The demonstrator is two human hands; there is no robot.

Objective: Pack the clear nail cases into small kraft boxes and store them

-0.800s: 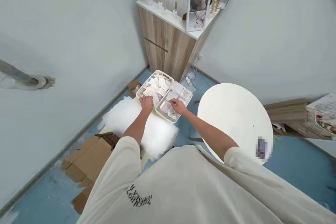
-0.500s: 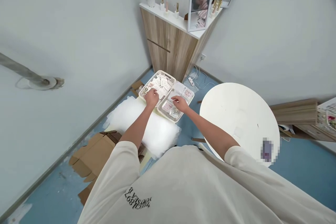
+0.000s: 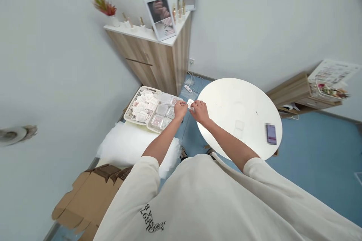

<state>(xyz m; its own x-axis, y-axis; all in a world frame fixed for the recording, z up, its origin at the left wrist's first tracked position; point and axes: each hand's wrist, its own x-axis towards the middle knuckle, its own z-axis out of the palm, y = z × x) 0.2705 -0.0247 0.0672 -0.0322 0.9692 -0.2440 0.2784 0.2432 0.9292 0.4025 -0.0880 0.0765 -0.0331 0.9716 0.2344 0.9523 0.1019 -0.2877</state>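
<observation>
My right hand grips a small white printed card over the left edge of the round table. Just left of the card, my left hand has its fingertips pinched together; whether anything is between them is too small to make out. Below and left of my hands, a white basket holds a heap of similar white cards. Beside it, a second pale basket contains several clear plastic boxes, some with pinkish contents.
A round white table stands to the right, with a blurred purple item on it. White bubble-wrap-like sheeting lies before the baskets, flattened cardboard at lower left. A wooden cabinet fills the corner.
Both hands have left the baskets and come together near the table, with a white card now in my right hand. The view has turned right.
</observation>
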